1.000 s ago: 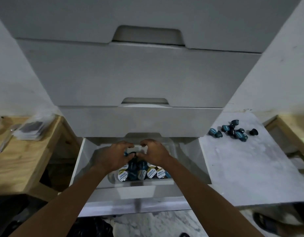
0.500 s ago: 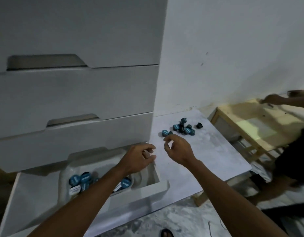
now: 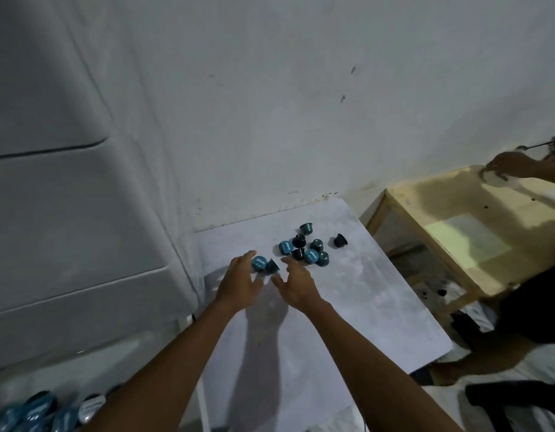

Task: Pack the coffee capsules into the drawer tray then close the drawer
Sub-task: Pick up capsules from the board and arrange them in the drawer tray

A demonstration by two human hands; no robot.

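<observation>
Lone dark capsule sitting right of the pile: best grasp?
The dark capsule lies tipped on its side, clear of the cluster. Pinch across its tapered body just behind the wider rim, coming from above with the right hand; open tabletop around it leaves finger room.

Loose blue and dark coffee capsules (image 3: 304,249) clustered on the white surface, far right. More capsules (image 3: 36,411) packed near left, blurred.
</observation>
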